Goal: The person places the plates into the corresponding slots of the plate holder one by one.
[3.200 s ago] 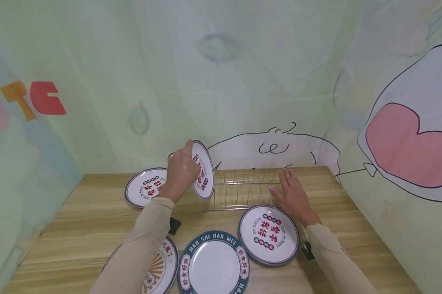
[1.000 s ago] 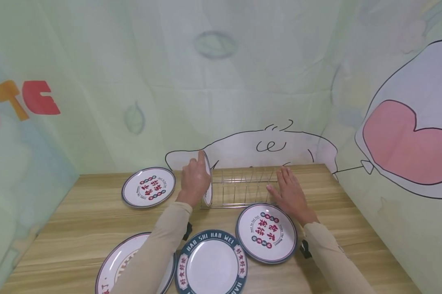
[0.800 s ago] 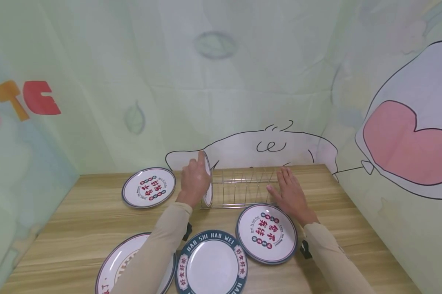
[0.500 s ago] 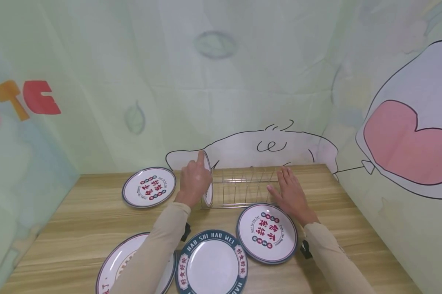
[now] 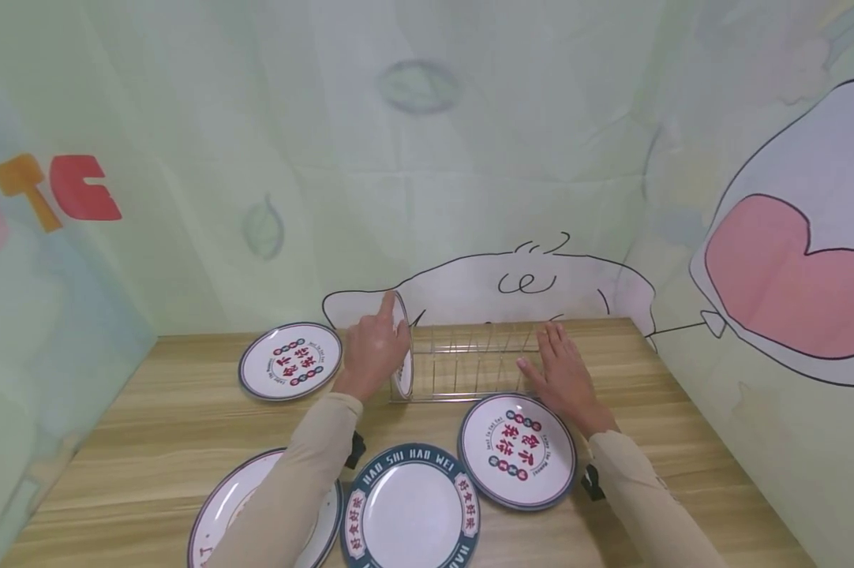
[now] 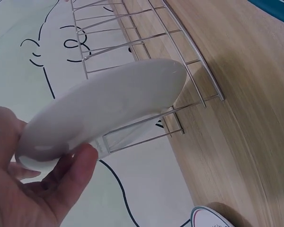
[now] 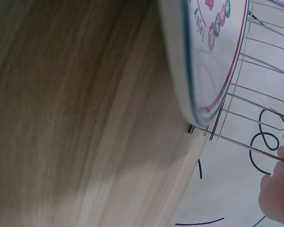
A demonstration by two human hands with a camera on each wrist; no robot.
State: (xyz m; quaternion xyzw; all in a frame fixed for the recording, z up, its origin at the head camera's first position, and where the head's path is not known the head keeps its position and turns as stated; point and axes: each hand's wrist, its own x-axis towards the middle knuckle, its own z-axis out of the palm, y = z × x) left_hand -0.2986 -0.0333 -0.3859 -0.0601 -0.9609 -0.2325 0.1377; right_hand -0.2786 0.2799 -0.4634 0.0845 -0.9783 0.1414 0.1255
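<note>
My left hand point(image 5: 374, 353) pinches an upright plate point(image 5: 403, 379) at the left of the rack point(image 5: 456, 372) | right hand point(image 5: 566, 384), fingers straight, touches its right end | red-lettered plate point(image 5: 518, 451) close before it | dark-banded plate point(image 5: 413, 513) nearer me

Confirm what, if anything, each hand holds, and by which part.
The left hand holds the upright plate by its upper rim. The right hand only rests on the wire rack.

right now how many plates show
5: an upright plate in the left hand at the left end of the rack, a back-left plate, a front-left plate partly behind the left sleeve, a front-middle plate, a plate to its right. Stacked ones could be hidden.
</note>
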